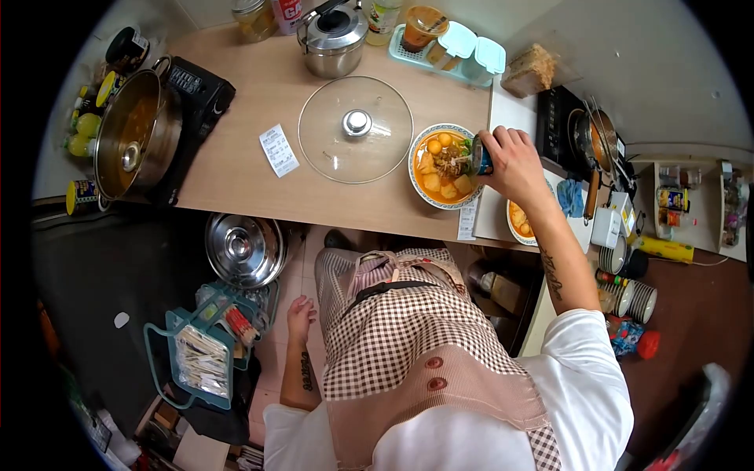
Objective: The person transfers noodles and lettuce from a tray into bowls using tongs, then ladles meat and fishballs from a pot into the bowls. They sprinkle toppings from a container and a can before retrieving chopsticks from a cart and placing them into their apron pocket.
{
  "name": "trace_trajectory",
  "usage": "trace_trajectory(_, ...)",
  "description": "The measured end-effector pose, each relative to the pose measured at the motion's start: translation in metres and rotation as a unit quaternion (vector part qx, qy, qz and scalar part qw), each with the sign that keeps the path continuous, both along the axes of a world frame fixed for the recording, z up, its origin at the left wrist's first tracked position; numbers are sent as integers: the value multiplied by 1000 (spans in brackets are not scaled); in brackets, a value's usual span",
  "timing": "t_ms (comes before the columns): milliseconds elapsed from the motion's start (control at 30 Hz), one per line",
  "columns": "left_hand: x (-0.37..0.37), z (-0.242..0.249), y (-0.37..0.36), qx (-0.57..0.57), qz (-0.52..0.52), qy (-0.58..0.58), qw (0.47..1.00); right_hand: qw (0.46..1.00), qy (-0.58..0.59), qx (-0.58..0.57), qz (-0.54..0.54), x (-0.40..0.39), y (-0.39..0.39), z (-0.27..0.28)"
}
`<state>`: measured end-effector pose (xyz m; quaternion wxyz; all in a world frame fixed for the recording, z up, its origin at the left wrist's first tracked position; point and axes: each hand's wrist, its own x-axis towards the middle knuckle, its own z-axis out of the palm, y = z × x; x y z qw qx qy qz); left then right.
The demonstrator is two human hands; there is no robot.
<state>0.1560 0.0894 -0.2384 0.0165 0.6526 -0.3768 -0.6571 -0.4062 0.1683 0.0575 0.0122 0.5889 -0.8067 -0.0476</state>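
Observation:
A patterned bowl (411, 161) of orange soup, with noodles, round balls and chunks, stands at the front of the wooden counter. Over its right side, my right hand (514, 161) is closed round a small jar (481, 159) with a dark blue label, tilted toward the bowl. Whether anything is falling from the jar is too small to tell. My left hand (300, 318) hangs low beside the apron, fingers loosely bent and nothing visible in it. Partly behind my right forearm is a second bowl (518, 221) of similar food.
A glass lid (353, 153) and a receipt (279, 151) lie left of the bowl. A large pot (161, 149) sits on a portable stove (206, 86). A kettle (334, 51) stands behind. At right are a pan (601, 137) and stacked plates (640, 302).

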Motion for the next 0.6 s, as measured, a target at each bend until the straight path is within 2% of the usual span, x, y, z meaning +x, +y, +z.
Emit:
trace_trajectory(300, 1, -4, 3, 7, 14, -11, 1000, 999, -32, -21, -4, 15, 6, 12)
trace_trajectory(433, 1, -7, 1, 14, 21, -5, 1000, 985, -106, -104, -91, 14, 12, 15)
trace_trajectory(500, 1, -9, -1, 16, 19, 1, 1000, 967, -147, -169, -118, 8, 24, 9)
trace_trajectory(600, -2, -5, -4, 16, 10, -4, 1000, 867, -351, -257, -243, 5, 55, 0)
